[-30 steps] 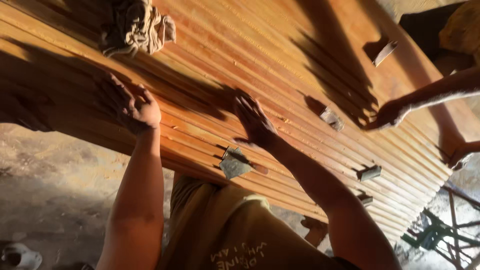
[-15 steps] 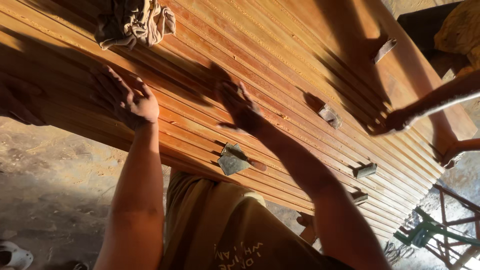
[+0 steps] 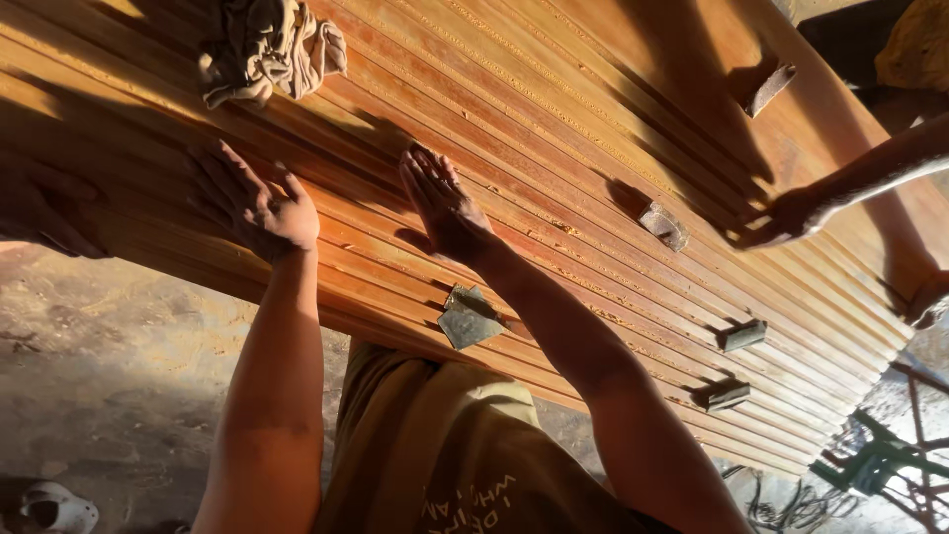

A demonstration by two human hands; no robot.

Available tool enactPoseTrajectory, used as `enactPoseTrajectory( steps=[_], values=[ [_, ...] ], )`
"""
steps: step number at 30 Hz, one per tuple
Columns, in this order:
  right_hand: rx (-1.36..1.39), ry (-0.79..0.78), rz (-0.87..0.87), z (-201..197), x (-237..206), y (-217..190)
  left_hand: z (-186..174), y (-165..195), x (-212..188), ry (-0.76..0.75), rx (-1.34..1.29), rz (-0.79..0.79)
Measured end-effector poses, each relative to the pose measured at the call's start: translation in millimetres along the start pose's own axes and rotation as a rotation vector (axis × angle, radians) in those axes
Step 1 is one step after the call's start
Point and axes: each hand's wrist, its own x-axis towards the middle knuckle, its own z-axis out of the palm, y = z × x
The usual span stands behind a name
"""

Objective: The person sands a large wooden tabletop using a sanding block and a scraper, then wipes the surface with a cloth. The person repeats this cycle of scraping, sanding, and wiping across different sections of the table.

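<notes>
Head view, the only view. We look down on a large reddish-brown ribbed wooden panel [image 3: 554, 129] that runs slantwise across the frame.

Left hand [image 3: 255, 203]: lies palm down on the ribs close to the near edge of the panel. Its fingers [image 3: 219, 176] are spread wide and flat; they hold nothing.

Right hand [image 3: 442, 203]: also palm down on the panel, just beside the left hand and a little farther in from the near edge. Fingers open and stretched along the ribs, empty.

Crumpled cloth [image 3: 267, 44]: rests on the panel, beyond the left hand, well apart from both hands.

Folded piece of sandpaper [image 3: 468, 316]: lies on the ribs at the panel's near edge, just beside the right forearm. We cannot tell whether the forearm touches it.

Small grey blocks: one [image 3: 664, 225] at mid-panel, two more [image 3: 743, 335] [image 3: 727, 395] nearer the lower edge, one [image 3: 767, 89] toward the far edge.

Another person's hand [image 3: 781, 218] presses on the panel near the mid-panel block. A further dark hand [image 3: 44, 208] rests on the panel's near edge, beyond our left hand.

Below the panel: dirt floor [image 3: 109, 396].
</notes>
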Motion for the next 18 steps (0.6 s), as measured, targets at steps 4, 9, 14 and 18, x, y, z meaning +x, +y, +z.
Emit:
enactPoseTrajectory(
  steps=[4, 9, 14, 18],
  values=[
    [0.064, -0.088, 0.138, -21.0, -48.9, 13.7, -5.6, 2.0, -2.3, -0.014, 0.001, -0.001],
    [0.098, 0.045, 0.088, -37.9, -83.2, 8.5, -5.9, -3.2, -5.7, 0.044, 0.035, 0.032],
    [0.090, 0.064, 0.047, 19.0, 17.0, -30.0, 4.7, -18.3, -12.0, 0.055, 0.013, 0.022],
    [0.158, 0.130, -0.010, -14.4, -48.1, -17.9, 10.9, -20.5, -10.6, 0.102, 0.021, 0.045]
  ],
)
